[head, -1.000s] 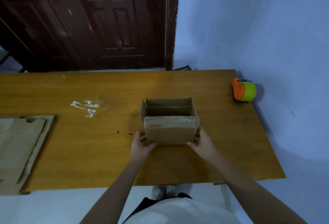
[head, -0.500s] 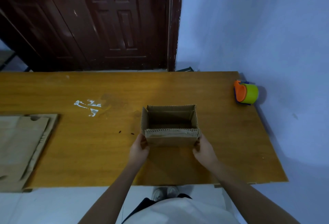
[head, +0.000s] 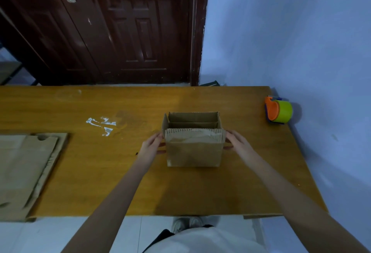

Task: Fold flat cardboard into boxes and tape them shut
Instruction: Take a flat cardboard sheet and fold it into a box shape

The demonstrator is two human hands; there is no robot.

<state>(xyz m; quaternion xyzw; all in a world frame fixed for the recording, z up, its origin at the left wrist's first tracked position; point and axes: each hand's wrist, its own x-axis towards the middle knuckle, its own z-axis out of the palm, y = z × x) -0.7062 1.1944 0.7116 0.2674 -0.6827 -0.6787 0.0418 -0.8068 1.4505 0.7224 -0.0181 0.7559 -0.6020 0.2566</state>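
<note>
A small brown cardboard box (head: 193, 152) stands open-topped on the wooden table (head: 120, 182), right of centre, its flaps standing up. My left hand (head: 151, 146) touches the box's left side with fingers stretched toward it. My right hand (head: 238, 144) rests against the right side in the same way. The fingertips at the box walls are partly hidden. An orange and green tape dispenser (head: 278, 111) sits at the table's far right, well clear of both hands.
A stack of flat cardboard sheets (head: 26, 170) lies on the table's left end. White paint marks (head: 101, 124) are left of the box. A dark wooden door (head: 112, 27) stands behind the table and a blue wall (head: 301, 41) runs along its right edge.
The box has moved slightly away from me and shows more of its near wall. Both hands slid from its near corners to its left and right sides.
</note>
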